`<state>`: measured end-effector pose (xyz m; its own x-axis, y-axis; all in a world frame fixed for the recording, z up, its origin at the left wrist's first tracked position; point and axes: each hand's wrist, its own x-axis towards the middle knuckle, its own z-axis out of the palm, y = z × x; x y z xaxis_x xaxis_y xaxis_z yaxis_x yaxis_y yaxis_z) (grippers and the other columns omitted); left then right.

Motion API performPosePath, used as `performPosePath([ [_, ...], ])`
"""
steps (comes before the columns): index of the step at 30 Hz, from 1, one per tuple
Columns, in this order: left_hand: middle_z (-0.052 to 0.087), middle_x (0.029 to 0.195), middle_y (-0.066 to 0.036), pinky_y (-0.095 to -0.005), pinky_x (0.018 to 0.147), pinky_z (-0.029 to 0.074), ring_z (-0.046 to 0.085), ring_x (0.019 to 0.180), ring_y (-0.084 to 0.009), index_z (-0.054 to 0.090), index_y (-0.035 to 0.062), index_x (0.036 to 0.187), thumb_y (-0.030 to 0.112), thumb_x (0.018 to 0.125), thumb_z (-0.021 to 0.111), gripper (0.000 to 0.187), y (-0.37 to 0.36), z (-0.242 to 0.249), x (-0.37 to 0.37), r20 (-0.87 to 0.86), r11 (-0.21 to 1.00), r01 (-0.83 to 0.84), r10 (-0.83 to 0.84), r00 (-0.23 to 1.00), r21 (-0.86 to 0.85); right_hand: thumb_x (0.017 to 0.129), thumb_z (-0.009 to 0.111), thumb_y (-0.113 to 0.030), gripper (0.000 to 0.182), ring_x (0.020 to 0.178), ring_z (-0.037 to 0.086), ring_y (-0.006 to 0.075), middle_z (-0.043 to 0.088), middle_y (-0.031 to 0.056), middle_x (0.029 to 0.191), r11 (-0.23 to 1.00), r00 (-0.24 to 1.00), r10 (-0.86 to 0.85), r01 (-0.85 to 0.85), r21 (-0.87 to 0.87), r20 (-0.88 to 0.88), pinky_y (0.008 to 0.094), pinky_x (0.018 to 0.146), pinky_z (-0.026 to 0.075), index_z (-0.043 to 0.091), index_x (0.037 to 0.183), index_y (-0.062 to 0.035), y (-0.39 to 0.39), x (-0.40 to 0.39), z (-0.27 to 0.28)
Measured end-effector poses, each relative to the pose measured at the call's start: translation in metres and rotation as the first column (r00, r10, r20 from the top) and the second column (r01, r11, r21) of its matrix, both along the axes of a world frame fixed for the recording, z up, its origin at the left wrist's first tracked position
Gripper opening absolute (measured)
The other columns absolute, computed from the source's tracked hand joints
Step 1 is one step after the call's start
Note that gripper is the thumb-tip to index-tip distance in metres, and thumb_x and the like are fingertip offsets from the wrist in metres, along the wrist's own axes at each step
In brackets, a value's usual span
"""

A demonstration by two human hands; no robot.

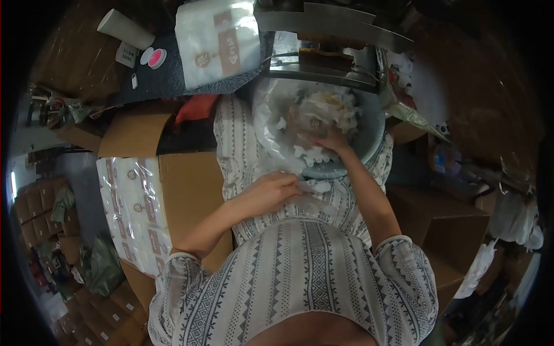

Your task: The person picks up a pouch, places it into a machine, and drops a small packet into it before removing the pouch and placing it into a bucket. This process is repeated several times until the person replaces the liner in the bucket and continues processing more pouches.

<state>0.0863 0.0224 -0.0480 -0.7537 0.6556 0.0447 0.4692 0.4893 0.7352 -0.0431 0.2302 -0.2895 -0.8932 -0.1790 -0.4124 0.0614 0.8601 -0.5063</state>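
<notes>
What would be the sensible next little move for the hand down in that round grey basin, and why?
Probably the right hand closes on some of the small white pieces and carries them to the clear plastic bag. It already rests among them in the round grey basin, while the left hand grips the bag's edge on the lap.

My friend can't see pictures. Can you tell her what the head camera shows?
A person in a patterned dress reaches the right hand into a round basin of small white pieces, while the left hand holds clear plastic at the lap. A cardboard box of wrapped packs sits nearby.
</notes>
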Motion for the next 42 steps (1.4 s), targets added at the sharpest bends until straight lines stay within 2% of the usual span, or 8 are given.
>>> performPosePath([
  [7,0.056,0.084,-0.006,-0.0389,0.085,0.045,0.058,0.093,-0.0265,0.066,0.0072,0.089,0.009,0.075,0.067,0.014,-0.005,0.004,0.001,0.008,0.997,-0.073,0.073,0.997,-0.025,0.078,0.065,-0.022,0.058,0.108,0.053,0.0372,0.058,0.0191,0.109,0.945,0.934,-0.305,0.321,0.063,-0.185,0.0488,0.091,0.039,0.042,0.128,-0.0029,0.004,0.008,0.058],
  [9,0.054,0.082,-0.004,-0.0462,0.099,0.036,0.055,0.109,-0.0239,0.067,0.0109,0.088,0.012,0.074,0.069,0.014,-0.006,0.010,-0.005,-0.193,0.997,-0.050,0.037,0.980,-0.061,0.080,0.063,-0.012,0.030,0.096,0.059,0.0318,0.062,0.0118,0.099,0.987,0.813,-0.045,-0.054,-0.151,-0.580,0.0440,0.084,0.043,0.059,0.110,-0.0046,0.012,0.015,0.093],
  [16,0.059,0.080,0.002,-0.0591,0.104,0.023,0.054,0.114,-0.0246,0.070,0.0154,0.091,0.014,0.072,0.073,0.019,-0.023,0.052,-0.024,-0.487,0.950,-0.226,0.096,0.868,-0.215,0.086,0.058,-0.008,0.012,0.083,0.061,0.0247,0.060,0.0084,0.091,0.585,0.855,0.440,-0.505,-0.634,-0.275,0.0318,0.071,0.047,0.065,0.093,-0.0025,-0.010,0.041,0.256],
  [21,0.058,0.082,-0.004,-0.0368,0.087,0.046,0.058,0.094,-0.0262,0.069,0.0105,0.090,0.004,0.065,0.071,0.026,-0.054,0.042,-0.034,-0.227,0.963,-0.226,0.256,0.940,0.150,0.089,0.057,-0.012,0.021,0.089,0.061,0.0192,0.062,0.0079,0.097,0.504,0.927,0.251,-0.370,-0.781,-0.277,0.0286,0.080,0.046,0.062,0.106,-0.0018,-0.026,0.035,0.269],
  [23,0.063,0.087,-0.004,-0.0284,0.074,0.049,0.061,0.085,-0.0206,0.068,0.0058,0.092,0.002,0.073,0.069,0.019,-0.086,0.060,-0.055,-0.425,0.891,-0.395,0.454,0.784,0.222,0.093,0.056,-0.017,0.024,0.092,0.060,0.0151,0.063,0.0068,0.100,0.494,0.973,0.118,-0.229,-0.839,-0.197,0.0265,0.085,0.045,0.060,0.111,-0.0008,-0.022,0.028,0.268],
  [29,0.066,0.091,-0.004,-0.0248,0.073,0.047,0.058,0.080,-0.0108,0.064,-0.0046,0.102,0.027,0.089,0.065,0.034,-0.196,0.069,-0.140,0.222,-0.020,-0.760,0.961,0.164,0.649,0.096,0.053,-0.019,0.025,0.087,0.058,0.0105,0.064,0.0050,0.094,0.391,0.980,-0.153,0.176,-0.903,0.125,0.0241,0.083,0.045,0.061,0.108,0.0013,-0.005,0.029,0.238],
  [36,0.057,0.115,-0.019,-0.0353,0.087,0.044,0.058,0.100,-0.0256,0.056,-0.0052,0.117,0.046,0.077,0.072,0.067,-0.285,0.007,-0.217,-0.085,0.195,-0.896,0.981,0.175,0.399,0.095,0.054,-0.015,0.022,0.083,0.058,0.0102,0.065,0.0051,0.090,0.381,0.951,-0.192,0.298,-0.875,0.240,0.0228,0.079,0.046,0.061,0.106,0.0027,-0.003,0.048,0.210],
  [42,0.015,0.144,-0.028,-0.0556,0.106,0.018,0.023,0.131,-0.0460,0.036,-0.0003,0.136,0.064,0.078,0.058,0.090,-0.288,-0.025,-0.219,-0.294,-0.257,-0.934,0.898,-0.326,0.249,0.095,0.054,-0.017,0.022,0.077,0.058,0.0097,0.064,0.0026,0.087,0.399,0.926,-0.250,0.364,-0.841,0.282,0.0231,0.076,0.046,0.062,0.106,0.0003,0.011,0.061,0.183],
])
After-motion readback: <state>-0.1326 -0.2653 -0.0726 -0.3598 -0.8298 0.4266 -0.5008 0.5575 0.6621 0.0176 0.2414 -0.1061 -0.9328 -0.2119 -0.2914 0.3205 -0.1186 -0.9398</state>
